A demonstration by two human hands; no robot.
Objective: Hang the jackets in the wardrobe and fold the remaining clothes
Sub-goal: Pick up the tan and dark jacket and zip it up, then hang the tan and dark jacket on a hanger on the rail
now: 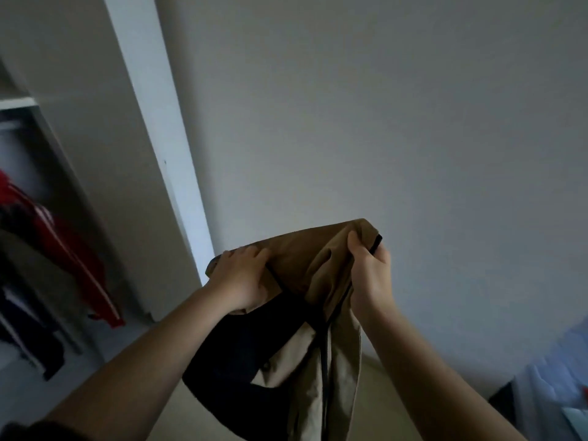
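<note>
Near field: both forearms are reaching up and fwd from the bottom edge, with a dark sleeve cuff [22,429] showing at the lower L corner.

L hand [243,276]: fingers are curling over the top L edge of the tan jacket [305,259], grasping a bunch of fabric, knuckles toward the camera.

R hand [369,275]: grasping the jacket's top R part, thumb pressing into the cloth, fingers wrapping behind. A short black strip [377,244] is sticking out just above this hand; can't tell if it is trim or part of a hanger.

Jacket position: being held in the air betw. both hands, approx. centre of view, in front of the wall and well apart from the wardrobe. The top edge is stretching across from hand to hand. The body is hanging down toward the bottom edge, w/ black lining [241,354] facing out on the L side and paler tan panels on the R. A dark seam or zip line is running down the middle.

Mid field, lower R: pale blue fabric [553,377] is lying in a blurred heap.

Far L: wardrobe [95,128] is standing open. A red garment [73,259] is hanging inside, w/ dark clothes [31,329] beside and below it; all motion-blurred.

Far: plain white wall [381,106] is filling the upper and R part of view.
</note>
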